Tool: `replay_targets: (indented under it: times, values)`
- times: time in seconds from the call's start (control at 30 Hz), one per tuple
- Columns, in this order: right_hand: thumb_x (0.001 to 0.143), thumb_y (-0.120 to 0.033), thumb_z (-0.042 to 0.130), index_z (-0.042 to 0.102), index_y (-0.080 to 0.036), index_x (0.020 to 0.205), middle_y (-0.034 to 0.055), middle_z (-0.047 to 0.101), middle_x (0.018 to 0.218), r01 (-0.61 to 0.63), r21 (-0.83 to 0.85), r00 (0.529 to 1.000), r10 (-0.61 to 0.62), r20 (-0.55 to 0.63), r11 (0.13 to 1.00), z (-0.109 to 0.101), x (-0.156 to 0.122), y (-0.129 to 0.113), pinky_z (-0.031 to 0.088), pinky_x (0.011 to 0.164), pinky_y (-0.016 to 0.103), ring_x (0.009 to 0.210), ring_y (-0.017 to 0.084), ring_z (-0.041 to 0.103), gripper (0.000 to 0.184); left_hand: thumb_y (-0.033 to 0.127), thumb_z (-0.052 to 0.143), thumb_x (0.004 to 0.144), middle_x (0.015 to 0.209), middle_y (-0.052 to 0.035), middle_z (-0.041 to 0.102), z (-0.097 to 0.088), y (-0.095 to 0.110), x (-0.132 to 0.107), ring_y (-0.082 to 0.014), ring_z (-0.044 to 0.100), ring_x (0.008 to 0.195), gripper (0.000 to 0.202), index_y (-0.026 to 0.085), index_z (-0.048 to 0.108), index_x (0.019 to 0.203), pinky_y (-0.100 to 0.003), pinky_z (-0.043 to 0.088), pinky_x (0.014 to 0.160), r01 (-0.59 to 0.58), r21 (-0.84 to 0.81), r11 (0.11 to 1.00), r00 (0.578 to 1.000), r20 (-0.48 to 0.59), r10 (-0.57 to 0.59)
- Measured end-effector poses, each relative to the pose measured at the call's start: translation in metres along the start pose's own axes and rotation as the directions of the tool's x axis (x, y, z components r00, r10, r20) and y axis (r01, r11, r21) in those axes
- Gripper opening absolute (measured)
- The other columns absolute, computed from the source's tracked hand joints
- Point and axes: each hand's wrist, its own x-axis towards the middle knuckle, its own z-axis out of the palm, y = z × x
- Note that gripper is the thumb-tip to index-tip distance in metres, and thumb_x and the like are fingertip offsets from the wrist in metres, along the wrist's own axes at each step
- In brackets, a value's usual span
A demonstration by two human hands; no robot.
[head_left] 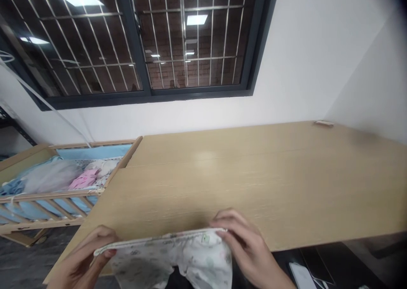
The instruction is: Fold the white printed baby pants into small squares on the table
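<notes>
A small white printed garment [178, 259] hangs over the near edge of the light wooden table [254, 174]. Its waistband is stretched flat along that edge. My left hand [85, 259] pinches the left end of the waistband, fingers closed on the cloth. At the right end, my right hand [244, 246] grips the band with its fingers curled over the fabric. The lower part of the garment drops out of view.
A wooden baby cot [63, 187] stands against the table's left side, holding blue bedding, grey tulle and pink clothes. A barred window fills the wall above. A small wooden piece [323, 123] lies at the table's far right. A white flat object [302, 274] sits below the table.
</notes>
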Motion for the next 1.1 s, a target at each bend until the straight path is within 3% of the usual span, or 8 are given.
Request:
replay_targets:
  times: [0.17, 0.23, 0.37, 0.47, 0.6, 0.87, 1.0, 1.1]
  values:
    - [0.100, -0.029, 0.052, 0.070, -0.027, 0.121, 0.0103, 0.063, 0.108, 0.172, -0.153, 0.978, -0.187, -0.091, 0.973, -0.022, 0.059, 0.013, 0.052, 0.086, 0.037, 0.102, 0.024, 0.061, 0.027, 0.057, 0.068, 0.084, 0.098, -0.0031, 0.074, 0.028, 0.012, 0.068, -0.0228, 0.069, 0.089, 0.036, 0.025, 0.072, 0.100, -0.027, 0.056, 0.076, 0.075, 0.074, 0.994, 0.982, -0.178, -0.061]
    - [0.099, -0.029, 0.053, 0.068, -0.023, 0.117, 0.0094, 0.065, 0.108, 0.133, -0.231, 0.975, -0.169, -0.142, 0.964, -0.019, 0.087, 0.042, 0.051, 0.089, 0.037, 0.100, 0.023, 0.062, 0.024, 0.058, 0.062, 0.087, 0.096, -0.0054, 0.074, 0.052, 0.003, 0.099, -0.0238, 0.068, 0.090, 0.039, 0.021, 0.069, 0.097, -0.030, 0.055, 0.079, 0.067, 0.087, 0.994, 0.989, -0.140, -0.055]
    - [0.095, -0.018, 0.049, 0.066, -0.018, 0.105, 0.0088, 0.067, 0.101, -0.012, -0.356, 0.985, -0.049, -0.163, 0.934, 0.000, 0.133, 0.122, 0.050, 0.088, 0.037, 0.095, 0.022, 0.062, 0.020, 0.043, 0.041, 0.098, 0.096, -0.0068, 0.071, 0.109, -0.035, 0.144, -0.0229, 0.066, 0.090, 0.033, 0.020, 0.063, 0.097, -0.033, 0.053, 0.080, 0.036, 0.272, 0.961, 0.992, 0.104, -0.067]
    - [0.092, -0.010, 0.046, 0.066, -0.016, 0.101, 0.0089, 0.068, 0.102, -0.087, -0.468, 0.993, 0.037, -0.115, 0.880, 0.015, 0.156, 0.168, 0.047, 0.090, 0.033, 0.099, 0.021, 0.061, 0.022, 0.030, 0.041, 0.097, 0.098, -0.0095, 0.069, 0.143, -0.064, 0.162, -0.0257, 0.064, 0.098, 0.025, 0.019, 0.063, 0.096, -0.037, 0.049, 0.089, 0.059, 0.389, 0.919, 0.985, 0.127, -0.116]
    - [0.094, -0.009, 0.046, 0.066, -0.016, 0.103, 0.0094, 0.067, 0.105, -0.149, -0.559, 0.988, 0.102, -0.114, 0.816, 0.027, 0.187, 0.198, 0.043, 0.095, 0.032, 0.104, 0.021, 0.059, 0.023, 0.024, 0.042, 0.099, 0.109, -0.0146, 0.067, 0.172, -0.085, 0.187, -0.0278, 0.060, 0.111, 0.024, 0.015, 0.063, 0.105, -0.039, 0.045, 0.097, 0.124, 0.500, 0.857, 0.980, 0.076, -0.186]
    - [0.090, -0.010, 0.055, 0.069, -0.015, 0.102, 0.0125, 0.066, 0.108, -0.297, -0.505, 0.954, 0.231, -0.190, 0.810, 0.017, 0.261, 0.229, 0.044, 0.094, 0.031, 0.104, 0.022, 0.060, 0.019, 0.041, 0.062, 0.097, 0.126, -0.0086, 0.062, 0.196, -0.084, 0.238, -0.0243, 0.062, 0.111, 0.036, 0.017, 0.061, 0.124, -0.049, 0.052, 0.097, 0.226, 0.594, 0.772, 0.960, -0.002, -0.279]
    - [0.085, -0.010, 0.062, 0.068, -0.016, 0.101, 0.0050, 0.070, 0.091, -0.363, -0.402, 0.932, 0.326, -0.158, 0.841, 0.008, 0.274, 0.240, 0.048, 0.079, 0.025, 0.083, 0.017, 0.063, 0.018, 0.028, 0.052, 0.101, 0.129, -0.0169, 0.061, 0.192, -0.066, 0.244, -0.0272, 0.056, 0.122, 0.037, 0.013, 0.051, 0.134, -0.043, 0.045, 0.101, 0.230, 0.586, 0.777, 0.957, 0.008, -0.290]
    - [0.085, -0.013, 0.065, 0.068, -0.016, 0.100, 0.0034, 0.071, 0.084, -0.401, -0.305, 0.916, 0.378, -0.133, 0.864, 0.001, 0.276, 0.243, 0.050, 0.071, 0.023, 0.074, 0.014, 0.063, 0.016, 0.023, 0.047, 0.100, 0.138, -0.0245, 0.054, 0.188, -0.036, 0.238, -0.0321, 0.047, 0.133, 0.043, 0.009, 0.042, 0.140, -0.045, 0.037, 0.106, 0.186, 0.582, 0.792, 0.965, 0.043, -0.258]
